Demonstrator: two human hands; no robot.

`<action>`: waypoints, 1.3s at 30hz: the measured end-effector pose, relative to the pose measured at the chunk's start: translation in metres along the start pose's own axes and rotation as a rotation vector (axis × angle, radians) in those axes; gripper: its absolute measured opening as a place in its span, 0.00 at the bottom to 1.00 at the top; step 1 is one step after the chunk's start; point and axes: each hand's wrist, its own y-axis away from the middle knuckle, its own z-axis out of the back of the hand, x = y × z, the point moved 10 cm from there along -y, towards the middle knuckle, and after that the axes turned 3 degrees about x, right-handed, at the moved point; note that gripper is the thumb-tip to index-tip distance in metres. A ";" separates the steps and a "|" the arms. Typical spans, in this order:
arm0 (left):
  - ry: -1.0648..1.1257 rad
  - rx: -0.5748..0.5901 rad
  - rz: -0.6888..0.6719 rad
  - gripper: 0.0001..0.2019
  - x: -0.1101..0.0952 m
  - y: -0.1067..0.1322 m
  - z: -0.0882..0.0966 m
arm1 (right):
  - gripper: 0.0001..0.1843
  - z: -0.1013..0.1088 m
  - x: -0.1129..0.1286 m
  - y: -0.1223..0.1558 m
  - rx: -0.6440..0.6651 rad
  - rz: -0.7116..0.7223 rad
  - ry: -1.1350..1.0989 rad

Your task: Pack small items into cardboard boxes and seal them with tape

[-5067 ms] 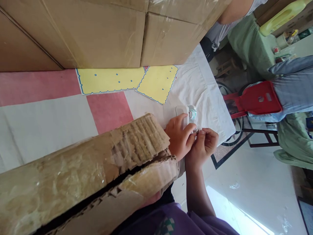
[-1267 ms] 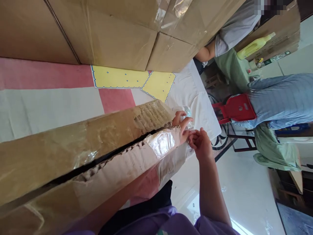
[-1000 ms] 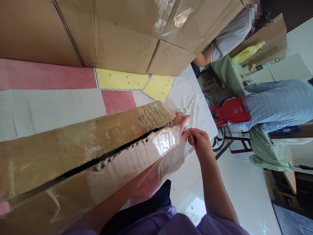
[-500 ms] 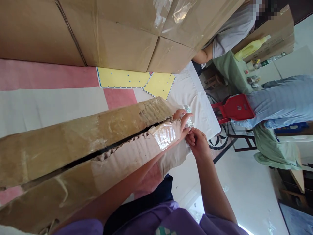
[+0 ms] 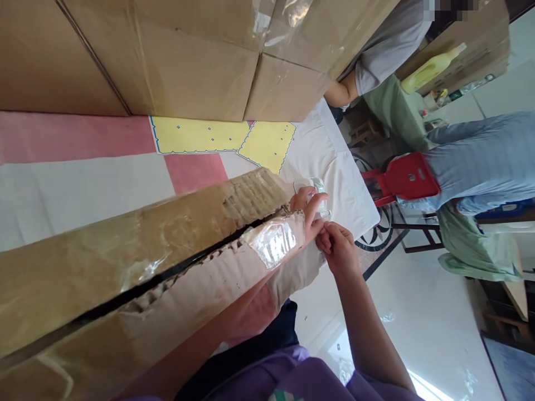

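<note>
My left hand [image 5: 310,209] shows only its fingers past the end of a worn, taped cardboard box [image 5: 137,262] that hides the rest of it. Those fingers are curled at a small clear-and-white object [image 5: 319,186] lying on the white cloth [image 5: 334,167]. My right hand [image 5: 337,249] is closed in a pinch right beside the left fingertips, on something too small to make out.
Big cardboard boxes [image 5: 179,55] stand at the back of the table. Two yellow sheets [image 5: 267,143] lie in front of them on a pink-and-white cover. To the right sit other people, a red stool [image 5: 407,177] and a yellow bottle [image 5: 430,68].
The view has swung and the taped box now covers most of my left hand. Both hands stay together at the small object near the table edge.
</note>
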 end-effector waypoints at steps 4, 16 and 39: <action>0.016 0.027 0.019 0.26 -0.002 0.000 0.003 | 0.16 -0.001 -0.004 -0.001 0.014 -0.005 0.011; 0.021 0.087 0.072 0.20 -0.003 -0.004 0.005 | 0.14 -0.002 0.023 0.001 -0.024 -0.058 -0.090; -0.003 0.113 0.045 0.20 -0.004 -0.003 0.003 | 0.19 0.005 -0.011 0.000 -0.062 -0.125 -0.026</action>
